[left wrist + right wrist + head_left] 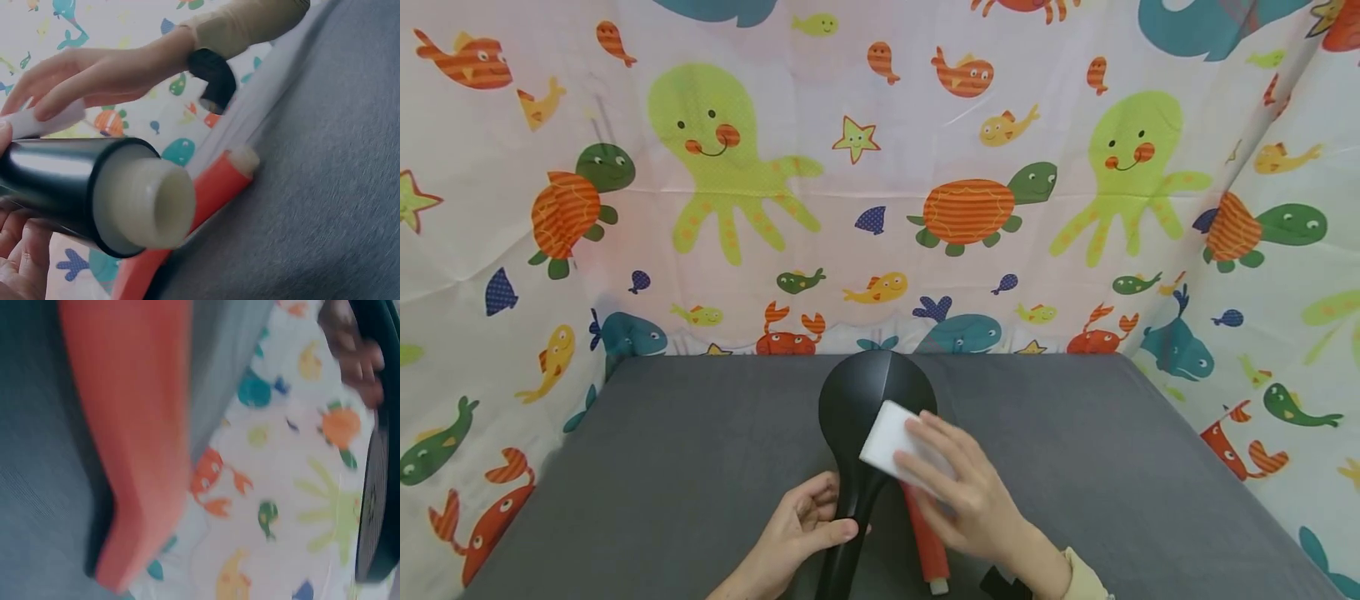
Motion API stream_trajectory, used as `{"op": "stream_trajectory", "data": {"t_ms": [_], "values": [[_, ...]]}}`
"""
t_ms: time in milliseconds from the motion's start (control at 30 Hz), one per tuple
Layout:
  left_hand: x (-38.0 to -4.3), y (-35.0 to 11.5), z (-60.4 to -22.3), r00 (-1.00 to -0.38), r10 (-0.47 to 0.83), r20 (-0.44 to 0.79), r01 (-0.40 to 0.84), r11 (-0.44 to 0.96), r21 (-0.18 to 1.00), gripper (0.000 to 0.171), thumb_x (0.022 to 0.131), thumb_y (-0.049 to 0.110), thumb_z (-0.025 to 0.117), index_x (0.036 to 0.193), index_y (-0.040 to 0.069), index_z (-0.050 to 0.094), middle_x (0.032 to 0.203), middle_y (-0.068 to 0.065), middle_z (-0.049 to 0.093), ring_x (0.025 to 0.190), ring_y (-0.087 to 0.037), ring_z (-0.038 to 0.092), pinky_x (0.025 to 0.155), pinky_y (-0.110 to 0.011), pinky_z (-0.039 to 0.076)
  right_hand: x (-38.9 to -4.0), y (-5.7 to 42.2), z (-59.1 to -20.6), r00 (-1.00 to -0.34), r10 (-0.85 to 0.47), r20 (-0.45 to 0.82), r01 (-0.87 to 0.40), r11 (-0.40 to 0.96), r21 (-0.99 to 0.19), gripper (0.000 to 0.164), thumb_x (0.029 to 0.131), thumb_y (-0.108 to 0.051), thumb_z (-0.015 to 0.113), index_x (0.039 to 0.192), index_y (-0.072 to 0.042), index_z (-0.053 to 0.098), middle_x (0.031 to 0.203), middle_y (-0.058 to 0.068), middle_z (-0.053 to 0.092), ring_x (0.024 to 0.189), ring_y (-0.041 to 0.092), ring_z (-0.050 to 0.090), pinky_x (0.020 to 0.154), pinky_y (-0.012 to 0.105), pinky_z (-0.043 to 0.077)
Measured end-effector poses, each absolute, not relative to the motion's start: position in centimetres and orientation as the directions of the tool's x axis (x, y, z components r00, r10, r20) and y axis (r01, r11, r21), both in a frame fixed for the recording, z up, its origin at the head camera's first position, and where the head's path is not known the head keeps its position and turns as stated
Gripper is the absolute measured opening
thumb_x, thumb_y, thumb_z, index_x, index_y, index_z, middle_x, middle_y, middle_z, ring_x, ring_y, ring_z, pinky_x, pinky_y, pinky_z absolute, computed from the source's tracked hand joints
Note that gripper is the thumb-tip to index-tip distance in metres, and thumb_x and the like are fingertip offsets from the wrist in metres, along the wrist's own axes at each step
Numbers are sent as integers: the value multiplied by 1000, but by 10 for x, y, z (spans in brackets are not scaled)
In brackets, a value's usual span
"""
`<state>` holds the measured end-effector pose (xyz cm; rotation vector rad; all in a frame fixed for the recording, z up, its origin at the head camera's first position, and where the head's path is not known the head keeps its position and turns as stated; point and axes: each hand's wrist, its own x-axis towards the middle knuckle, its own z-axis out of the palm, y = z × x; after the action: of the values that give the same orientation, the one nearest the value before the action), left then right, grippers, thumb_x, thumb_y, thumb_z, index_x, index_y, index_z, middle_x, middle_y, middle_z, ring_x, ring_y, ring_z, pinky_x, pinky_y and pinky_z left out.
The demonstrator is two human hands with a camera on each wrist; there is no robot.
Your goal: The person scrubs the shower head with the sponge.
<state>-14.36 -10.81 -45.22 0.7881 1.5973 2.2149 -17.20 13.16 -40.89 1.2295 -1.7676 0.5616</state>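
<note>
A black handheld shower head [850, 404] with a broad round head stands tilted up over the table, its smooth back facing the head camera. My left hand [801, 521] grips its handle between thumb and fingers. In the left wrist view the handle's end shows a pale threaded connector [140, 203]. My right hand [973, 492] holds a white block-shaped sponge [886, 440] between thumb and fingers, against the shower head where the round part narrows to the handle. At the edge of the right wrist view the shower head's dotted face [374, 494] shows, partly cut off.
A red handle-shaped piece [927, 542] with a pale end lies on the grey table [700, 442] below my right hand; its other end bends in the right wrist view. A black wrist mount [215, 78] is on the right wrist. A sea-animal printed curtain [850, 192] surrounds the table.
</note>
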Motion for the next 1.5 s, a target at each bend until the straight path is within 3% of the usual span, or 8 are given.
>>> {"op": "stream_trajectory", "data": {"t_ms": [233, 333, 633, 900, 1000, 1233, 1300, 1500], "values": [[-143, -105, -445, -819, 556, 140, 84, -124, 989, 28, 91, 10, 59, 114, -3, 52, 102, -8, 60, 83, -13, 60, 69, -26, 49, -199, 147, -378, -350, -318, 881, -821, 557, -126, 39, 97, -30, 46, 124, -5, 57, 135, 18, 45, 123, 34, 41, 95, 43, 42], [-142, -103, -443, -816, 562, 135, 95, -99, 991, 31, 91, 11, 59, 118, -2, 53, 105, -10, 61, 85, -14, 61, 70, -27, 50, -200, 149, -375, -386, -287, 877, -800, 577, -163, 40, 97, -33, 44, 125, -6, 56, 136, 16, 44, 124, 32, 40, 93, 44, 44], [-143, -96, -440, -842, 516, 160, 45, -228, 973, 20, 93, 8, 55, 109, -4, 51, 90, -5, 57, 78, -13, 59, 71, -27, 49, -174, 134, -407, -214, -397, 893, -873, 488, 8, 33, 95, -21, 48, 119, -2, 60, 129, 26, 47, 121, 42, 40, 105, 38, 28], [-147, -88, -436, -803, 573, 163, -53, -340, 939, 37, 97, 8, 46, 130, -6, 43, 111, -14, 62, 96, -23, 63, 86, -35, 48, -167, 123, -416, 31, -444, 895, -895, 387, 223, 22, 93, -13, 51, 108, -1, 62, 117, 30, 50, 113, 44, 45, 102, 39, 34], [-147, -85, -433, -780, 608, 149, -121, -380, 917, 36, 99, 11, 41, 131, -5, 43, 114, -13, 61, 98, -23, 63, 85, -36, 49, -177, 130, -410, 22, -382, 924, -880, 431, 199, 20, 93, -12, 52, 106, 0, 61, 116, 31, 48, 114, 44, 44, 99, 37, 38], [-146, -87, -429, -734, 656, 175, -231, -483, 844, 32, 100, 11, 36, 126, -1, 50, 116, -11, 60, 99, -21, 63, 84, -33, 50, -192, 138, -405, -249, -168, 954, -859, 494, -137, 35, 96, -24, 50, 115, 5, 54, 125, 34, 40, 115, 40, 43, 92, 21, 41], [-145, -87, -429, -718, 667, 197, -246, -508, 825, 32, 101, 10, 35, 127, -2, 49, 117, -11, 60, 100, -21, 62, 84, -32, 50, -187, 132, -407, -228, -169, 959, -874, 470, -125, 33, 95, -22, 50, 114, 6, 54, 125, 34, 40, 114, 40, 44, 92, 23, 42], [-146, -88, -430, -715, 661, 228, -229, -530, 817, 34, 101, 10, 31, 129, -5, 43, 116, -11, 60, 100, -20, 62, 87, -34, 49, -170, 114, -415, 5, -372, 928, -907, 389, 160, 23, 93, -12, 51, 109, 2, 59, 119, 33, 46, 116, 45, 43, 102, 37, 36]]}}
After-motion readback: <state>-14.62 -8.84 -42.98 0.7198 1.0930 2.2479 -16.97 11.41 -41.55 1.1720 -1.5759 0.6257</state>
